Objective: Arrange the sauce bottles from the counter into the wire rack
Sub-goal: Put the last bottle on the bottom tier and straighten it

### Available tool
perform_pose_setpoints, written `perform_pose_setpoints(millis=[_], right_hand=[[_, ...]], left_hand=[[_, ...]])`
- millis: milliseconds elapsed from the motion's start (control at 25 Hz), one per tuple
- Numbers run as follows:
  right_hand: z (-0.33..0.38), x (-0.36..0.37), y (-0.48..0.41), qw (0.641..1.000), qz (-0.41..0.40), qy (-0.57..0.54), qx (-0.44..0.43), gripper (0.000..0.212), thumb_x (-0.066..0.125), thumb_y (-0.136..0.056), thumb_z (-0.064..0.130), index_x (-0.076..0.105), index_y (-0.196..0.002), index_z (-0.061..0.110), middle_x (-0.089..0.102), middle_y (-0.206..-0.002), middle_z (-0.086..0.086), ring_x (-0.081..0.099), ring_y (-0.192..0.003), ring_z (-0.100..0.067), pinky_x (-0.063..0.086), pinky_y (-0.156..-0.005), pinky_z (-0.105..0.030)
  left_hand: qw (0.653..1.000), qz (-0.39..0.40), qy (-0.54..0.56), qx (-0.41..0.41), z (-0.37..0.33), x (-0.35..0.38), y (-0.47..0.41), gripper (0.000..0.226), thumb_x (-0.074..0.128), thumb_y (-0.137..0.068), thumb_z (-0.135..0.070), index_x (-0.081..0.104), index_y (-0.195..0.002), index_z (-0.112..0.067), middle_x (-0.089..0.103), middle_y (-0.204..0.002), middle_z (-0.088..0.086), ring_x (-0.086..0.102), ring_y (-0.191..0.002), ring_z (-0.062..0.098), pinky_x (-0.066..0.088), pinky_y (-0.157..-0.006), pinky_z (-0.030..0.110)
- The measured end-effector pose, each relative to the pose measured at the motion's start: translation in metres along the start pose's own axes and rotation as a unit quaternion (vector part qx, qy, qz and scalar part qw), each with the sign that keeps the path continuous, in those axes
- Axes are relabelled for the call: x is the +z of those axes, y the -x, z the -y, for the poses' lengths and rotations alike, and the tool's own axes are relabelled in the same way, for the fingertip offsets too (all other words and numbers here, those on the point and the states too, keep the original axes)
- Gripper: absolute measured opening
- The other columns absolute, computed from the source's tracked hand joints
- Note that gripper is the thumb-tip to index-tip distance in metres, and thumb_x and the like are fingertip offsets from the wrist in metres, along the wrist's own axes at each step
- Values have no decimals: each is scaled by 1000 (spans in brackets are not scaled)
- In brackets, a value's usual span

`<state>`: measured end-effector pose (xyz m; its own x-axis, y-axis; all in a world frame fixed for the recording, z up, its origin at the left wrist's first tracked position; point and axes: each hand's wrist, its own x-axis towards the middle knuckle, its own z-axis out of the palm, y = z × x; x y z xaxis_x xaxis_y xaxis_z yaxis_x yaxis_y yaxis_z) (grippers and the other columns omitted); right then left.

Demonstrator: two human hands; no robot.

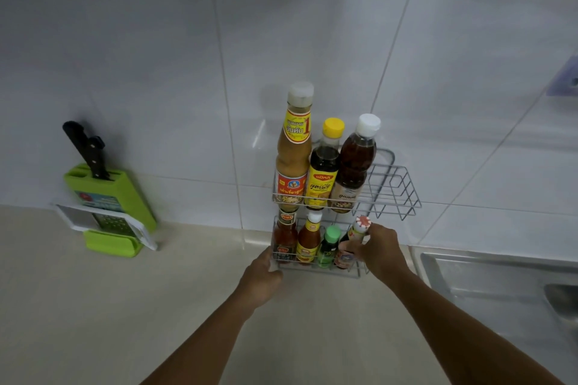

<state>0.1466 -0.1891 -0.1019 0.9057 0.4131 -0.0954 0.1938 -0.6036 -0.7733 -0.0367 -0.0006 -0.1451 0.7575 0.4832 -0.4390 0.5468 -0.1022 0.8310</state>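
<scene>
Both hands sit at the lower tier of the wire rack (392, 187) — the left hand (261, 278) curls around the rack's front left corner, and the right hand (380, 251) clasps a dark bottle with a red-and-white cap (355, 239) at the tier's right end. Left of that bottle stand a green-capped bottle (328, 247), an orange sauce bottle (309, 241) and a red chilli sauce bottle (285, 237). Three taller bottles fill the upper tier's left side. Far left of the rack, a green knife block (109, 197) leans against the tiled wall.
</scene>
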Motion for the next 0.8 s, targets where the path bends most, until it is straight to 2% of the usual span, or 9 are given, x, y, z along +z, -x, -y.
perform_pose_setpoints(millis=[80,160,320,440,600,720,800], right_hand=[[3,-1,-6,1000,11,14,1,27,96,-68,17,74,-82,10,71,-76,2,73,-71,-18,64,-63,-36],[4,-2,-11,999,24,23,3,28,95,-70,19,75,-86,8,71,-77,0,70,-68,-15,60,-58,-30],[4,-5,-13,998,43,46,-8,28,93,-73,23,73,-87,11,70,-80,2,64,-64,-5,47,-51,-15],[4,-8,-9,997,45,58,-18,31,94,-72,29,72,-88,15,69,-80,5,64,-68,-2,45,-54,-13],[2,-8,-4,995,43,74,-43,34,94,-71,33,68,-90,21,65,-85,7,61,-77,-8,40,-59,-12],[-1,-7,-3,995,49,84,-27,43,92,-73,32,70,-107,18,65,-95,4,59,-85,-13,35,-59,-9],[-10,-2,5,994,58,93,-7,53,92,-74,30,68,-120,14,69,-106,-2,57,-91,-15,35,-61,-12]], left_hand=[[1000,6,-2,0,0,0,0,77,49,-91,-6,25,-159,-33,34,-164,3,34,-151,24,39,-113,36],[1000,8,0,1,0,0,0,80,49,-90,-4,23,-159,-35,34,-164,1,33,-151,23,40,-112,35],[1000,1,9,-2,-2,1,0,78,51,-91,-5,26,-159,-33,37,-163,0,35,-150,22,40,-116,41],[1000,0,5,-12,-4,1,2,75,53,-92,-7,28,-158,-31,38,-162,0,36,-149,23,39,-116,40],[1000,8,6,-24,0,0,8,73,53,-95,-8,24,-160,-24,34,-164,1,35,-150,23,37,-115,36],[999,18,13,-45,0,-3,20,73,54,-97,-10,20,-161,-19,34,-164,4,37,-149,24,41,-109,33],[998,23,8,-52,5,-4,32,71,55,-97,-12,23,-160,-18,40,-161,5,46,-140,24,47,-95,27]])
